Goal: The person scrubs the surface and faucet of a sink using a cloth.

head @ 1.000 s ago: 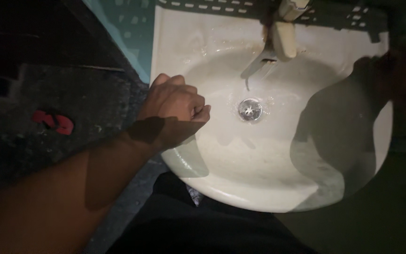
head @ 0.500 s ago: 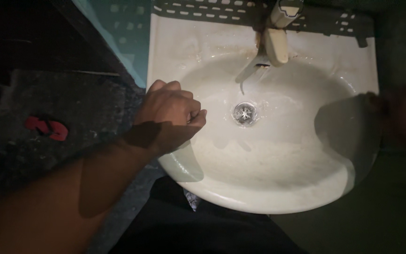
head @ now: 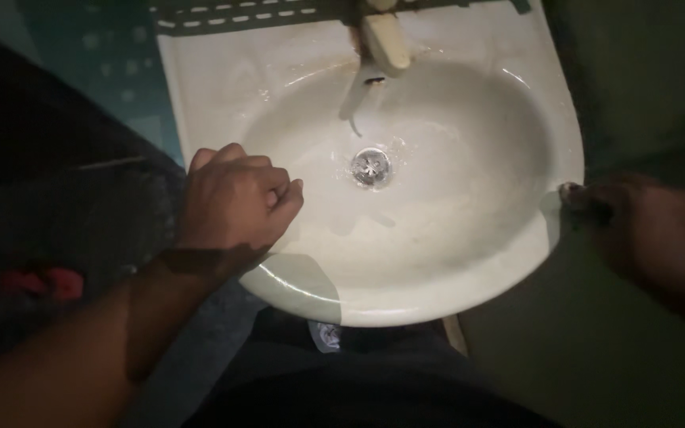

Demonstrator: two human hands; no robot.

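The white sink [head: 469,261] is now seen lower and more centred than a moment ago, its drain [head: 370,166] below the tap [head: 386,40]. The left hand [head: 235,198] is kept curled in a fist on the left rim. The right hand [head: 644,230], dim, is now placed at the right rim; its spread cannot be told.

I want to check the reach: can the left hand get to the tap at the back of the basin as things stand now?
Probably yes. The left hand is closed in a fist on the near left rim of the sink. Between it and the tap lies only the open bowl with the drain; nothing blocks the way.
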